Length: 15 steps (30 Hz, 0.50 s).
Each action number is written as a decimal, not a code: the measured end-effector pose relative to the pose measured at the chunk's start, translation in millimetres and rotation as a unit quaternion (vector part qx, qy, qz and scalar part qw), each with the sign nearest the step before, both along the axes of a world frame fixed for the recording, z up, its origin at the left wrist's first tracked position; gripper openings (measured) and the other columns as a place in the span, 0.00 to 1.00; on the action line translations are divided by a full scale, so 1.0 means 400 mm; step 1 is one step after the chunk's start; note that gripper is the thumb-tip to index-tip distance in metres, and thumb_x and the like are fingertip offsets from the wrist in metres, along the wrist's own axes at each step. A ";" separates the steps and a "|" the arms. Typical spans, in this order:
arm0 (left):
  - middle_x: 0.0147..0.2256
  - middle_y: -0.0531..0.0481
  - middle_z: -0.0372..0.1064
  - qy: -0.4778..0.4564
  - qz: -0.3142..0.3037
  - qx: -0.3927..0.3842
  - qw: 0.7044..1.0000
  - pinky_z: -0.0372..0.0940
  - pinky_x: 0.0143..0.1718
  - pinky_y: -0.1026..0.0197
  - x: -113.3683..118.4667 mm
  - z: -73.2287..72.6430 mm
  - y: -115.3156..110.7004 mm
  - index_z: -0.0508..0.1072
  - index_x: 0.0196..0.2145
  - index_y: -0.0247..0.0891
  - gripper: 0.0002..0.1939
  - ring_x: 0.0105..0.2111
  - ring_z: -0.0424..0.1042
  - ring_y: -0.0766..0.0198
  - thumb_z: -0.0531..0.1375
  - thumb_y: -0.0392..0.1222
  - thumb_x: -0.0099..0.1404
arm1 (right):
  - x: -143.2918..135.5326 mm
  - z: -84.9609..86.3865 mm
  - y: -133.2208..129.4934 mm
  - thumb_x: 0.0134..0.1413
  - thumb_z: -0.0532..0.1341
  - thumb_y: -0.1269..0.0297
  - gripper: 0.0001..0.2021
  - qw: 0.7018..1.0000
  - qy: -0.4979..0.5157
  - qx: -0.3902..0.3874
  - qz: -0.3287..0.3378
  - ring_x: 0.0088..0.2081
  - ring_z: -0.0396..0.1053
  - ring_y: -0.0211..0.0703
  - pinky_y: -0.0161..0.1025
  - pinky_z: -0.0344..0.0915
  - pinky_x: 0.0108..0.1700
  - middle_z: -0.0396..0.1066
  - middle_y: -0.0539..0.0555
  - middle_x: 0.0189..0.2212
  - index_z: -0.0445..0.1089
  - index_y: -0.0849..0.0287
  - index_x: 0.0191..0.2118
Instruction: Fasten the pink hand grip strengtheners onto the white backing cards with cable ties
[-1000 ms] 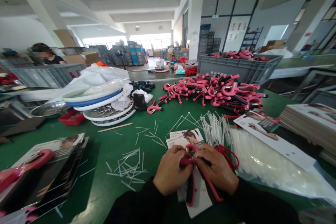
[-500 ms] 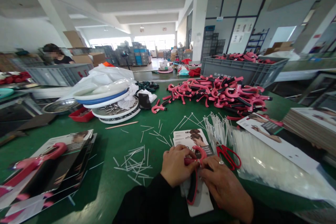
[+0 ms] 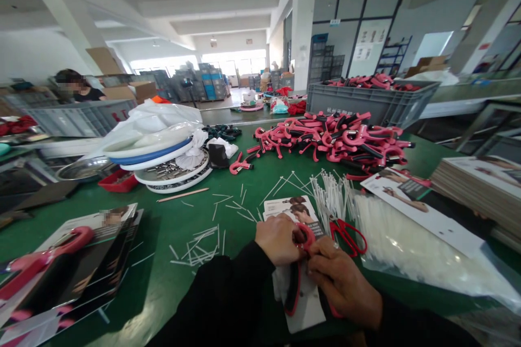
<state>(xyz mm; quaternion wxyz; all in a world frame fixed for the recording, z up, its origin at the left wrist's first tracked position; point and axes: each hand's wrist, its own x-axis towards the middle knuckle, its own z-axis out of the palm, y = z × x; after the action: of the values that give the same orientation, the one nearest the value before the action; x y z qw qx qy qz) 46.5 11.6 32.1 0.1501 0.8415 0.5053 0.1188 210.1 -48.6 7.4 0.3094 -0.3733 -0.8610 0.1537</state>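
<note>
One pink-and-black hand grip lies over a printed card at the near edge of the green bench; the left hand has its fingers clamped on it; the right hand has its fingers bent against it, whether clamped cannot be told; at the far edge, a grey crate heaped with pink grips; toward the far left corner, a white basin of metal parts and a red tray of small pieces; toward the right edge, a clear bag of white ties.
</note>
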 end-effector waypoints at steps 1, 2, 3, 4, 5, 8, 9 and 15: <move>0.39 0.50 0.70 0.000 0.000 0.000 1.000 0.64 0.38 0.52 0.003 0.000 -0.001 0.77 0.29 0.50 0.11 0.39 0.70 0.51 0.64 0.48 0.44 | 0.000 0.002 0.001 0.56 0.51 0.72 0.10 1.000 0.000 -0.002 0.002 0.34 0.61 0.41 0.39 0.58 0.35 0.61 0.53 0.29 0.61 0.60 0.24; 0.39 0.50 0.70 -0.001 -0.001 0.000 1.000 0.65 0.38 0.53 0.006 0.001 -0.002 0.77 0.29 0.49 0.10 0.38 0.70 0.52 0.63 0.47 0.44 | 0.000 0.004 0.003 0.56 0.50 0.72 0.11 1.000 -0.007 -0.001 0.001 0.34 0.61 0.41 0.39 0.57 0.35 0.62 0.53 0.29 0.61 0.60 0.24; 0.39 0.50 0.70 -0.002 -0.002 0.000 1.000 0.65 0.37 0.54 0.009 0.001 -0.004 0.77 0.29 0.48 0.10 0.38 0.70 0.53 0.63 0.46 0.45 | -0.001 0.008 0.005 0.55 0.50 0.72 0.11 1.000 -0.023 0.004 -0.002 0.34 0.60 0.41 0.39 0.57 0.35 0.62 0.53 0.29 0.61 0.59 0.23; 0.38 0.50 0.71 -0.005 -0.003 0.000 1.000 0.65 0.37 0.55 0.012 0.001 -0.005 0.77 0.29 0.47 0.09 0.37 0.71 0.54 0.62 0.45 0.46 | -0.001 0.013 0.009 0.55 0.50 0.72 0.11 0.999 -0.048 0.012 -0.005 0.34 0.60 0.41 0.40 0.57 0.35 0.62 0.53 0.29 0.61 0.59 0.23; 0.38 0.50 0.71 -0.007 -0.001 0.000 1.000 0.65 0.37 0.56 0.014 0.001 -0.006 0.76 0.29 0.47 0.09 0.36 0.71 0.55 0.61 0.44 0.47 | 0.000 0.017 0.013 0.54 0.51 0.72 0.11 0.997 -0.078 0.023 -0.010 0.34 0.60 0.42 0.40 0.56 0.35 0.62 0.53 0.29 0.62 0.59 0.23; 0.39 0.47 0.71 -0.019 0.015 0.007 1.000 0.65 0.38 0.56 0.018 -0.002 0.001 0.76 0.30 0.44 0.09 0.37 0.71 0.55 0.59 0.43 0.50 | 0.009 0.031 0.027 0.54 0.51 0.72 0.09 0.986 -0.159 0.053 -0.026 0.34 0.60 0.43 0.41 0.55 0.35 0.63 0.54 0.29 0.64 0.59 0.25; 0.39 0.47 0.71 -0.025 0.022 0.009 0.999 0.65 0.38 0.55 0.018 -0.003 0.006 0.77 0.30 0.43 0.09 0.38 0.71 0.54 0.59 0.43 0.51 | 0.014 0.035 0.029 0.54 0.51 0.72 0.09 0.983 -0.174 0.055 -0.032 0.34 0.60 0.43 0.41 0.55 0.35 0.63 0.54 0.30 0.65 0.59 0.25; 0.45 0.51 0.68 -0.099 0.045 0.010 0.994 0.63 0.45 0.58 -0.013 -0.005 0.024 0.75 0.38 0.47 0.14 0.45 0.67 0.57 0.60 0.48 0.52 | 0.041 0.053 0.001 0.51 0.54 0.72 0.10 0.979 -0.191 0.049 -0.042 0.44 0.60 0.48 0.46 0.56 0.45 0.64 0.56 0.41 0.69 0.56 0.37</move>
<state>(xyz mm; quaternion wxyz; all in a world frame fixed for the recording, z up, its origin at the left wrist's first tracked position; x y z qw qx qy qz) 41.2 21.4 30.2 0.1852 0.8036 0.5239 0.2133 226.4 -48.0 28.7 0.1636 -0.4159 -0.8943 0.0240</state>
